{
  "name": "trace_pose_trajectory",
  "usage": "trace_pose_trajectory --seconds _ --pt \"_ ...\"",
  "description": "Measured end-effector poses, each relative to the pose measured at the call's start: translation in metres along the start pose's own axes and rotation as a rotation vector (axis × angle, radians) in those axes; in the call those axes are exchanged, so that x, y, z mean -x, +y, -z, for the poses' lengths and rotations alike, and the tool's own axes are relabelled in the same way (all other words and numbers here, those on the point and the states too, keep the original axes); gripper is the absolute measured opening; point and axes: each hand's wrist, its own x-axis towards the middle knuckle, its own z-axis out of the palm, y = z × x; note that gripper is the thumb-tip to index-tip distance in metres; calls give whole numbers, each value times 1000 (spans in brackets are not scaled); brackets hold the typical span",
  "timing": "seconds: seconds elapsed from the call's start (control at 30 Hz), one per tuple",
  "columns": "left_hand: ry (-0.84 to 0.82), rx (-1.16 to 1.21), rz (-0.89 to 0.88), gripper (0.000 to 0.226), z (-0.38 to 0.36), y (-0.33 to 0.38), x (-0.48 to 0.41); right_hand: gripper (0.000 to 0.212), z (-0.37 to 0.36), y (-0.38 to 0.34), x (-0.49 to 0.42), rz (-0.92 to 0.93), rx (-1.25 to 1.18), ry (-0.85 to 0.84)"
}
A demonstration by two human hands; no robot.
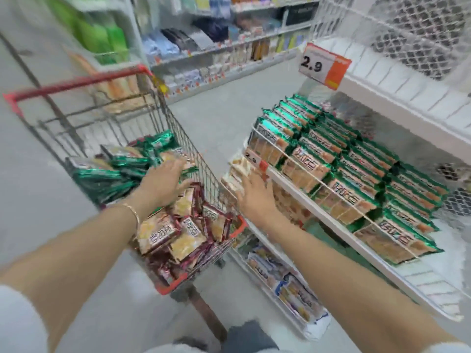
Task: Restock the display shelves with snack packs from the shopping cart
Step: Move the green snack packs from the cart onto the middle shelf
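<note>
My left hand (165,182), fingers spread and loose, reaches over snack packs (158,233) in the shopping cart (183,138) at ten o'clock. My right hand (254,194), fingers straight, is beside the display shelf (305,203) at two o'clock.

**Middle shelf** (377,258): green snack packs (339,159) in close overlapping rows, from the front left corner back to the rear; a small price tag (254,157) sits on the front edge at the left corner.
**Bottom shelf** (257,270): blue-and-white packs (293,286) along the front edge.
**Floor** (216,110): shopping cart (178,138), just left of the shelves. It holds green packs (114,171) heaped at the far end and maroon packs (178,233) at the near end.
</note>
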Motion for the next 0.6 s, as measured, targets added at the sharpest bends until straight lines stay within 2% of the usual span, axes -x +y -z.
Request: trace_pose_trajectory --seconds 0.2,0.4,0.53,0.6 --pt "-144 103 299 74 -13 -82 31 52 -57 -72 -53 140 34 -186" --pt "-133 190 456 67 -22 -124 25 56 -92 -103 -124 285 89 -399" --pt "-65 262 576 55 -23 -152 11 59 -103 -128 -192 302 -50 -448" --pt "-54 289 641 53 -20 -161 4 61 -103 -144 -226 229 -203 -415"
